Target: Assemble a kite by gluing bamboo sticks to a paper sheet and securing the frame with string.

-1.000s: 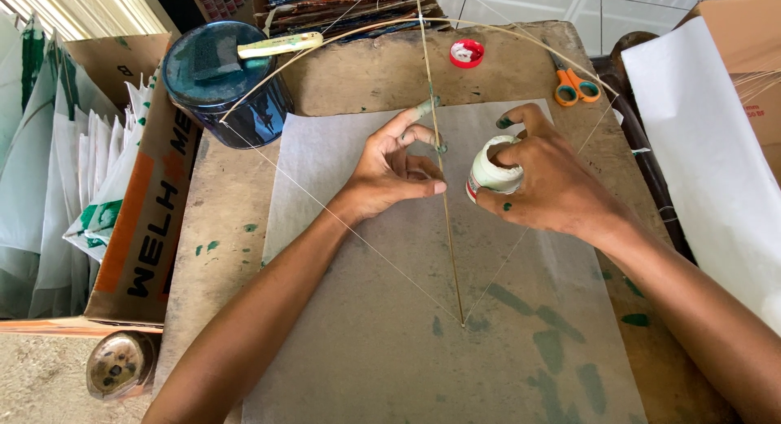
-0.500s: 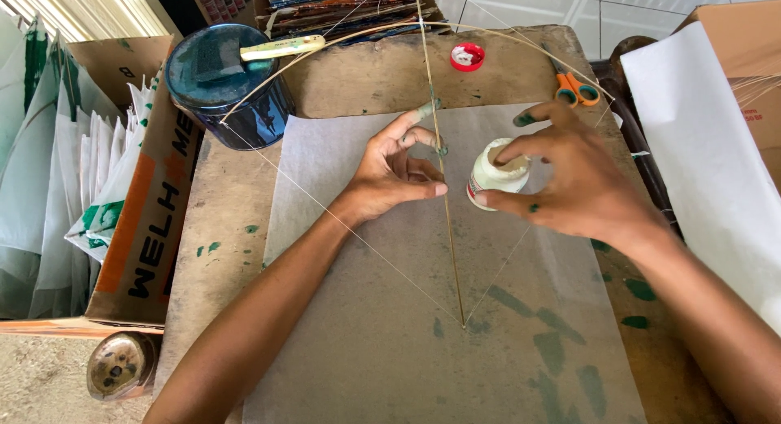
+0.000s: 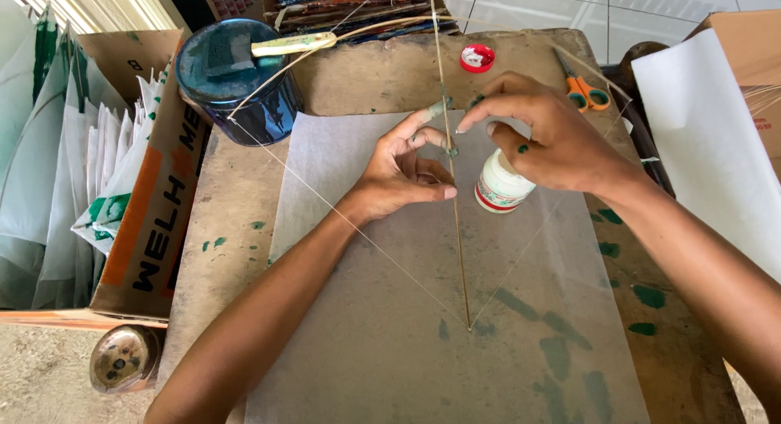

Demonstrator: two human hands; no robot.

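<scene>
A thin bamboo stick (image 3: 459, 253) lies upright down the middle of a translucent paper sheet (image 3: 382, 343), with taut strings running from its lower end to a bowed stick (image 3: 325, 45). My left hand (image 3: 407, 168) curls around the thin stick near the crossing, its green-stained index finger raised along it. My right hand (image 3: 553, 139) holds a small white glue bottle (image 3: 498, 186) under the palm. Its index finger and thumb reach to the stick just above my left fingers.
A red cap (image 3: 477, 58) and orange-handled scissors (image 3: 587, 92) lie at the table's far edge. A dark blue can (image 3: 236, 74) with a brush stands far left. A cardboard box (image 3: 154, 212) of folded paper is on the left, white sheets (image 3: 708, 147) on the right, a round tin (image 3: 122, 357) below.
My right hand has turned and shifted up toward the stick, so the bottle now sits lower under the palm and the fingertips meet the stick. My left hand has stayed at the crossing.
</scene>
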